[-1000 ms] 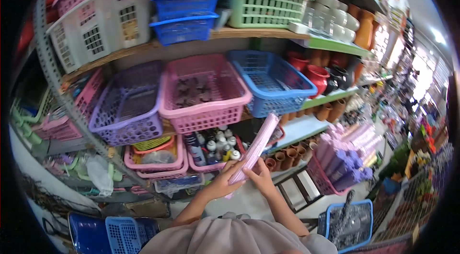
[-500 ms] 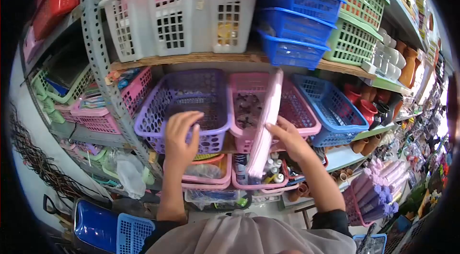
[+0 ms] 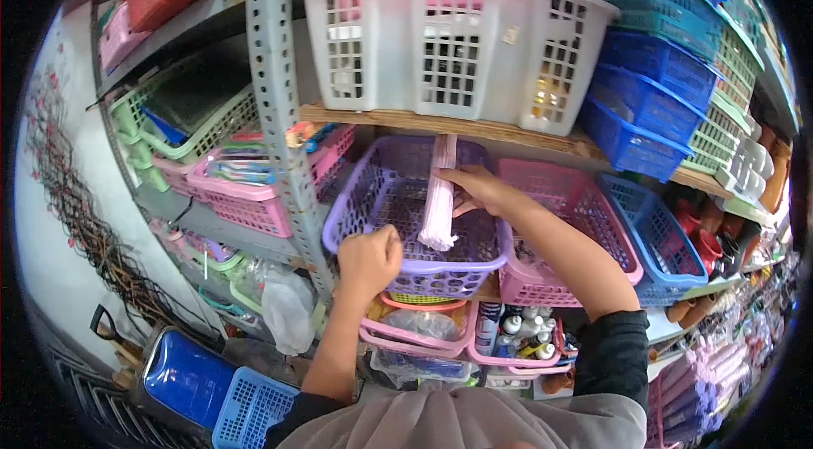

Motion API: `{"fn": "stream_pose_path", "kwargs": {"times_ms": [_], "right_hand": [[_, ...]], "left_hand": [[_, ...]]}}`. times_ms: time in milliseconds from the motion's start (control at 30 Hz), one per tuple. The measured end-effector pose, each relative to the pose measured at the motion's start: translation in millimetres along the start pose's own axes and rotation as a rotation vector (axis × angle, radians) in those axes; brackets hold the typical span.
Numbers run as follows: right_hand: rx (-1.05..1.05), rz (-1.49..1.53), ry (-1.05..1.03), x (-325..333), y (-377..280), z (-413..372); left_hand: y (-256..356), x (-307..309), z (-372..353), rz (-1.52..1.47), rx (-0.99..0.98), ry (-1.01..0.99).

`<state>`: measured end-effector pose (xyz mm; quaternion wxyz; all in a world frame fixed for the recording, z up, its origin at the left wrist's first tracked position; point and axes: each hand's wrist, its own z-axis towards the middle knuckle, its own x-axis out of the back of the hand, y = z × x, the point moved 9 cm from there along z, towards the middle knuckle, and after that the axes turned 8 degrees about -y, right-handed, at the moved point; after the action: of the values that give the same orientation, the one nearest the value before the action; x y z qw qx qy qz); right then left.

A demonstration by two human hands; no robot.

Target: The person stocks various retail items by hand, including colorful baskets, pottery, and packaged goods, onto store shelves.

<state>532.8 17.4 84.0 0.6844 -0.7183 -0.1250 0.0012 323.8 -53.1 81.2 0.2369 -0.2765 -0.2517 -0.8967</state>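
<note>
A bundle of thin pale pink sticks (image 3: 438, 210) is held in my right hand (image 3: 476, 191), its fingers wrapped round the upper part from the right. The bundle slants over the purple basket (image 3: 415, 267), its lower end above the basket's inside. My left hand (image 3: 370, 261) is closed at the front left rim of the same basket; what it holds, if anything, is hidden. To the right of the purple basket stands a pink basket (image 3: 542, 284), partly behind my right forearm.
A large white crate (image 3: 398, 43) sits on the wooden shelf edge above. A perforated metal post (image 3: 284, 110) rises at left. Blue baskets (image 3: 639, 102) are stacked at upper right; another blue basket (image 3: 669, 271) is right of the pink one. Below are bottles (image 3: 533, 330).
The view has turned left, so the shelves sit further right. My right hand has carried the bundle from over the pink basket to over the purple one. My left hand has closed.
</note>
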Motion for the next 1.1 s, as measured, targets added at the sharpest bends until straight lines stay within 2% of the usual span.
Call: {"fn": "stream_pose_path", "kwargs": {"times_ms": [67,133,200,300,500,600,1100], "right_hand": [[-0.02,0.004,-0.055,-14.4,0.7,25.1],[-0.149,-0.052,-0.135,-26.7,17.8,54.5],[-0.117,-0.069,-0.138,-32.6,23.8,74.7],[-0.222,-0.07,-0.318,-41.1,57.2,121.1],[-0.318,-0.139,-0.25,-47.8,92.8,173.5],[-0.294,-0.159,-0.205,-50.9,101.2,176.9],[-0.22,-0.863,-0.462,-107.0,93.3,147.8]], "left_hand": [[2.8,0.9,1.0,0.04,-0.015,-0.007],[4.1,3.1,0.5,0.035,-0.015,0.023],[3.8,3.0,-1.1,0.018,-0.028,0.033],[2.7,1.7,-6.5,0.04,-0.058,0.055],[5.1,5.9,-7.2,0.03,-0.053,0.085],[2.6,1.8,-7.4,0.029,-0.054,0.058],[-1.0,1.2,0.0,-0.038,-0.04,0.047]]}}
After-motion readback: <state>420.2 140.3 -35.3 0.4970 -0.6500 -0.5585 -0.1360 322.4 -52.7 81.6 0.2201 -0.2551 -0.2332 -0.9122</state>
